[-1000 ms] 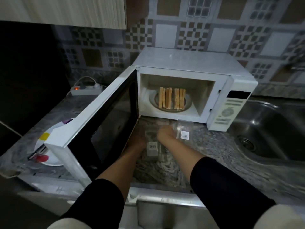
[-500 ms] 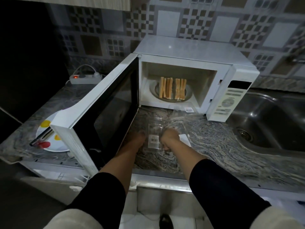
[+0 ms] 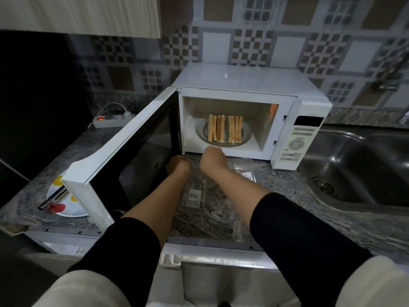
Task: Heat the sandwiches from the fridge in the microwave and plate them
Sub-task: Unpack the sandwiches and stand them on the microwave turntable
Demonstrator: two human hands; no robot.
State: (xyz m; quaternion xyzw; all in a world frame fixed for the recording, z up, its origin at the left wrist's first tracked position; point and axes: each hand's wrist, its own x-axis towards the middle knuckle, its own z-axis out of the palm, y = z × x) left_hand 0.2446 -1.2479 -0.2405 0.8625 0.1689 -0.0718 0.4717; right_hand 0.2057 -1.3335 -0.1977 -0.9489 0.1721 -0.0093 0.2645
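The white microwave (image 3: 247, 85) stands open, its door (image 3: 124, 156) swung out to the left. Inside, two sandwiches (image 3: 225, 128) stand on edge on the round turntable plate (image 3: 246, 138). My right hand (image 3: 213, 157) is at the lower sill of the opening, just in front of the sandwiches, fingers curled with nothing seen in them. My left hand (image 3: 179, 167) is lower, over the counter in the door's shadow, its fingers hidden. Clear plastic wrappers lie on the counter, one with a barcode label (image 3: 194, 195) between my forearms, one (image 3: 244, 168) to the right.
A white plate (image 3: 73, 212) with coloured spots and a metal utensil (image 3: 53, 199) lies left of the door, partly hidden by it. A power strip (image 3: 110, 121) sits at the back left. A steel sink (image 3: 358, 165) is on the right. The marbled counter (image 3: 298, 209) runs along the front.
Both hands have left the labelled wrapper and moved forward to the microwave opening, the right one rising to the sill. The wrapper stays on the counter. The camera has tilted.
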